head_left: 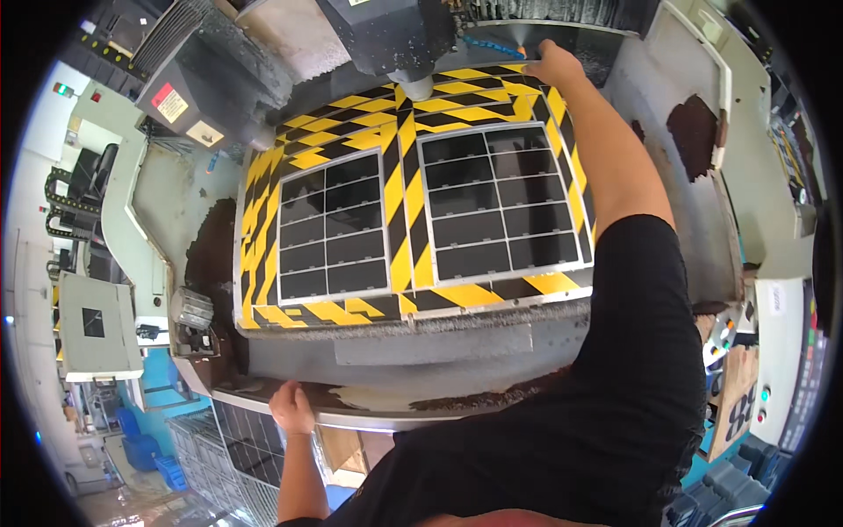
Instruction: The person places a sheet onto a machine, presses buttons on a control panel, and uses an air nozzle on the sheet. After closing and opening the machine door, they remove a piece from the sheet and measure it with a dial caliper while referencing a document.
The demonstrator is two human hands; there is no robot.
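A machine bed striped yellow and black carries two framed grids of dark rectangular plates, a left grid and a right grid. My right hand reaches over the bed to its far right corner, closed around a blue nozzle hose by the grey spindle head. My left hand rests on the machine's front rim, fingers curled over its edge.
Brown chips and sludge lie in the enclosure left of the bed and on the right wall. A control panel with buttons stands at the right. Racks of dark plates and blue bins sit below left.
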